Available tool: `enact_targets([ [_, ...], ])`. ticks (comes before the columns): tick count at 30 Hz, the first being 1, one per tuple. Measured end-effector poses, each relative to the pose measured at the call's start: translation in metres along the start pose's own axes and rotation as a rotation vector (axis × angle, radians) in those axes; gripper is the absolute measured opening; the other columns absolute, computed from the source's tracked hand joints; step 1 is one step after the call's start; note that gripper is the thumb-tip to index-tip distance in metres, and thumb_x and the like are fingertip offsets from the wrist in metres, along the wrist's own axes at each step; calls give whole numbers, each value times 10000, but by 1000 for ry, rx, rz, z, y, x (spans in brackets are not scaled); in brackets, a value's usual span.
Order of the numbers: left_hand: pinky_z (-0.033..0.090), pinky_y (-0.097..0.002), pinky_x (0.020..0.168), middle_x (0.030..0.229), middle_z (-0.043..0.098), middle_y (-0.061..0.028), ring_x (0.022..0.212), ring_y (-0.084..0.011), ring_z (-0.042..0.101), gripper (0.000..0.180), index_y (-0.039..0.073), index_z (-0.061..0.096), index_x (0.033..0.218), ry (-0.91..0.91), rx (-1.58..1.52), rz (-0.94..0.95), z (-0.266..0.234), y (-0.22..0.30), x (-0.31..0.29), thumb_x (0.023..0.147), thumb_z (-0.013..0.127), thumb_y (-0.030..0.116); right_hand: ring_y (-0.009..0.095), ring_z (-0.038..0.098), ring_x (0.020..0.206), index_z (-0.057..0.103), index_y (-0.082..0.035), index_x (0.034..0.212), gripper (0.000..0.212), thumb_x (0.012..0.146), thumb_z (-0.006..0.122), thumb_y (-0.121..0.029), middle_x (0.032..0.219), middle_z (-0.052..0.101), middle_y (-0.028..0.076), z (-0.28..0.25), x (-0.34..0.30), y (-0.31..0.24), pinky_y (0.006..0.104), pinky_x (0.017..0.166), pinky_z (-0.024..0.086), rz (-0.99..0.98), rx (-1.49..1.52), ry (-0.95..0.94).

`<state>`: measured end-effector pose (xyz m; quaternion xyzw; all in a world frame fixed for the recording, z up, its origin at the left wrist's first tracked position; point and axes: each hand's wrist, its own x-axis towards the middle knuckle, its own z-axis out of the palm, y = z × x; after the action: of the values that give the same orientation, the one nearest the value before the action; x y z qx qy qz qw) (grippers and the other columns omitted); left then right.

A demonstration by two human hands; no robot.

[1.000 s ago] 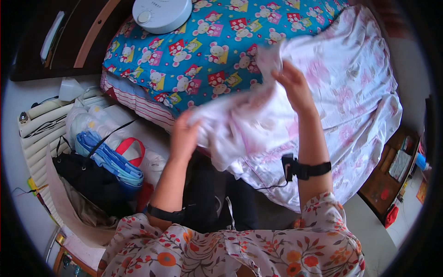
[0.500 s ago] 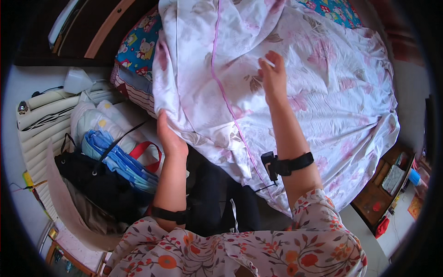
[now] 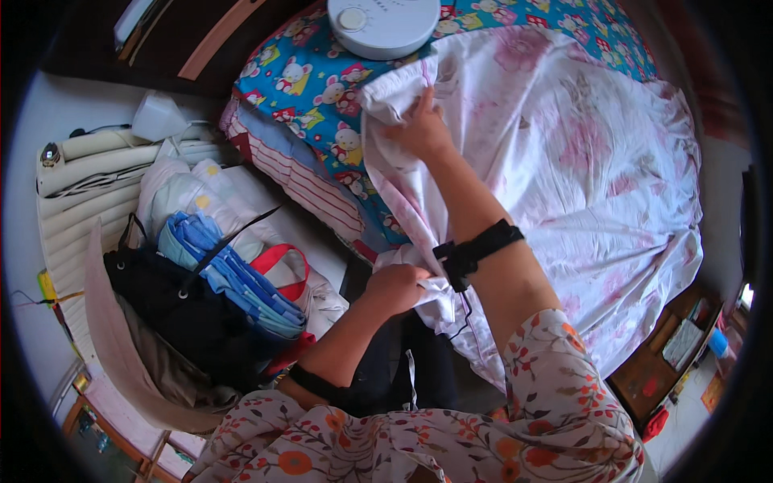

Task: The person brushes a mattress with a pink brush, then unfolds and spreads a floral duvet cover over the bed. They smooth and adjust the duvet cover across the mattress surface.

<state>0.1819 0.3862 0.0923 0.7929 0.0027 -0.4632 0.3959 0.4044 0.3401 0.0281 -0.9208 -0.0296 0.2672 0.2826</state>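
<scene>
While spreading the pink floral sheet [image 3: 580,161] over the bed [image 3: 314,80], both hands, left hand [image 3: 396,287] and right hand [image 3: 420,129], are gripping its edge closed; pulling evenly should be avoiding wrinkles.

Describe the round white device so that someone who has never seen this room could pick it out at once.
Start at the bed with the cartoon-animal sheet. Beyond the pale pink floral cover that both hands grip, near the picture's top edge, lies the round white device. It is the only hard, smooth disc among soft fabrics, with a small circular knob on top.
</scene>
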Motion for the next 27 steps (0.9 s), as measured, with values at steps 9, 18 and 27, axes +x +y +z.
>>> enact_targets([
  [9,509,-431,799,960,671,-136,927,-324,644,288,124,632,1007,258,-84,-269,-58,-24,2,771,648,287,423,607,855,647,-30,1017,250,776,608,-81,883,630,250,12,25,-66,413,737,488,-514,311,45],
  [18,523,-457,797,978,670,-181,921,-364,649,274,58,628,981,587,28,-605,-173,-57,-55,806,619,268,126,605,810,669,-35,1035,229,834,569,-82,893,697,69,40,102,-230,293,773,478,-637,807,-100],
  [27,514,-467,837,1004,665,-216,929,-384,651,443,9,463,1140,630,116,-729,-191,-97,-46,793,649,210,240,545,1099,413,-34,1360,537,901,597,-245,1196,591,131,129,110,-243,328,949,419,-669,681,-266],
])
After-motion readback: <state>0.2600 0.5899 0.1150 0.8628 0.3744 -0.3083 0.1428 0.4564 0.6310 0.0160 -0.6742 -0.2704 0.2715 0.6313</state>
